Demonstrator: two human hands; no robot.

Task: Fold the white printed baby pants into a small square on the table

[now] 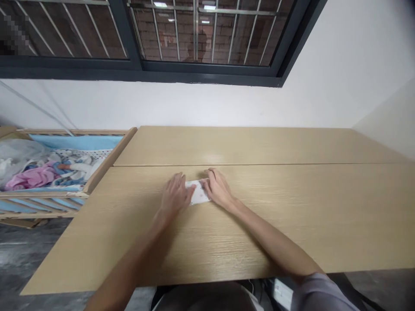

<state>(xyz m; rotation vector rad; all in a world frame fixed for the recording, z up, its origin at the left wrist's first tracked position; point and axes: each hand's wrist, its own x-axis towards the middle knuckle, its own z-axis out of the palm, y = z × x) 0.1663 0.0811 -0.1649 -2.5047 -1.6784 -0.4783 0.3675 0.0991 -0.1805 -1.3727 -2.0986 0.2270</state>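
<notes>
A small white folded cloth (pixel 198 195) lies flat on the wooden table (pixel 292 207), near its middle. My left hand (pixel 175 194) rests palm down on the cloth's left part, fingers stretched out and lying flat. My right hand (pixel 218 188) presses on its right part, fingers also flat and slightly spread. Most of the cloth is hidden under both hands; only a strip shows between them.
A wooden crib (pixel 97 172) stands against the table's left edge, holding a heap of pink, white and blue clothes (pixel 45 170). A white wall and a barred window (pixel 194 34) lie behind. A second tabletop section (pixel 259 144) adjoins at the back.
</notes>
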